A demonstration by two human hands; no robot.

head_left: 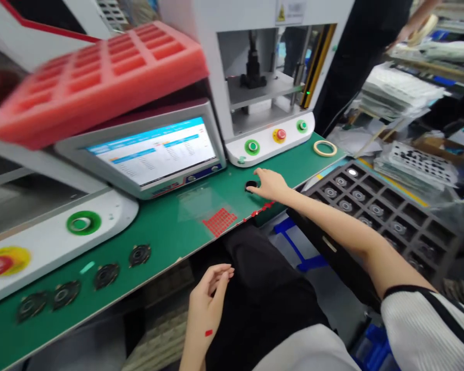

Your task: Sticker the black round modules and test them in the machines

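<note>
My right hand [271,186] reaches over the green bench top, its thumb and index finger around a small black round part [251,185]. The part's far side shows between the fingertips. My left hand [211,291] hangs above my lap in front of the bench edge, fingers curled in towards the thumb, with nothing visible in it. A small red sticker [208,333] is on my left wrist. Between the hands, a sheet of small red stickers [219,222] lies at the bench's front edge, and more red pieces [263,207] run along the edge below my right forearm.
Several black round parts with tabs [139,255] lie on the left of the bench. A press [270,139] and a screen [158,152] stand behind, with red foam [119,67] on top. A tape roll [325,148] and a black tray of parts [386,206] are right.
</note>
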